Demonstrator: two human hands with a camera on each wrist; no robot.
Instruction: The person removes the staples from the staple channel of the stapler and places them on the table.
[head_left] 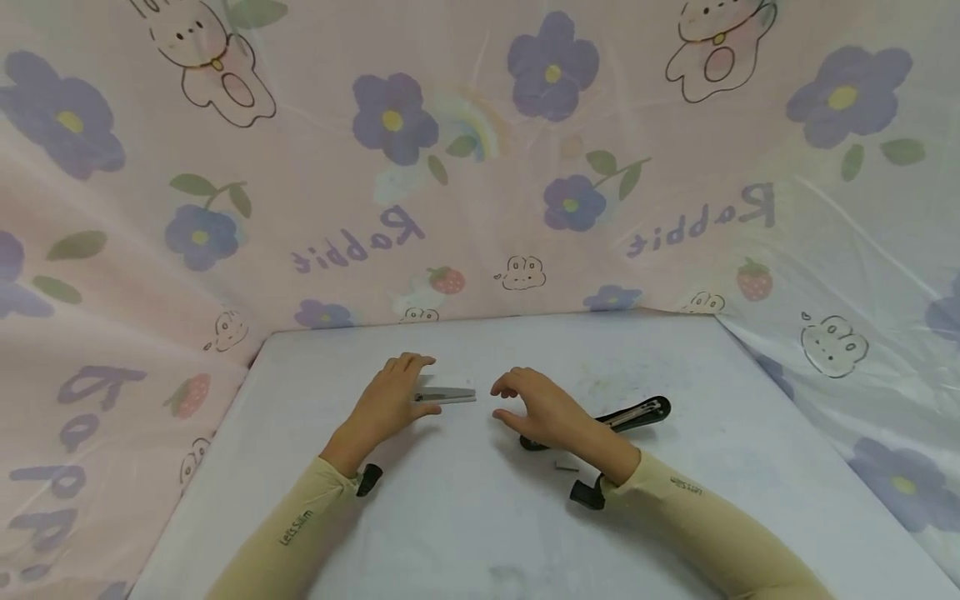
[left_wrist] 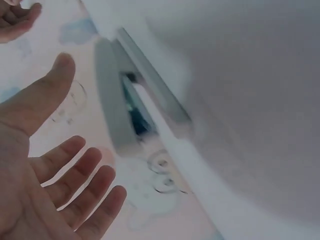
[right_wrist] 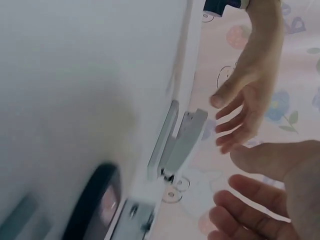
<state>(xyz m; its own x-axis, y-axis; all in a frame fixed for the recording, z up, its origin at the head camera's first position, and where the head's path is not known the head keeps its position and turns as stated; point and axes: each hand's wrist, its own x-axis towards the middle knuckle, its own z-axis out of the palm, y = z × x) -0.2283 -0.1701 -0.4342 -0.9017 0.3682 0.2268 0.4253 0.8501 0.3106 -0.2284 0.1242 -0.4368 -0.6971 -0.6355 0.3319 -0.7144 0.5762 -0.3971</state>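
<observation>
A grey stapler [head_left: 446,395] lies on the white table, its two arms spread apart at one end. Around its left part, my left hand [head_left: 390,396] hovers with thumb and fingers parted; in the left wrist view a gap separates this hand [left_wrist: 55,165] from the stapler [left_wrist: 112,100]. My right hand [head_left: 543,408], fingers loosely bent, holds nothing and faces the grey stapler from the right. Beneath the right hand and forearm lies a black stapler [head_left: 645,412], its middle partly hidden. The right wrist view shows the grey stapler [right_wrist: 182,142] beyond the black one [right_wrist: 90,205].
A small grey strip [head_left: 566,467] lies on the table [head_left: 450,517] near the right wrist. Black wrist-worn devices [head_left: 587,495] sit at both cuffs. A patterned cloth [head_left: 480,192] hangs behind the table's far edge and along its sides.
</observation>
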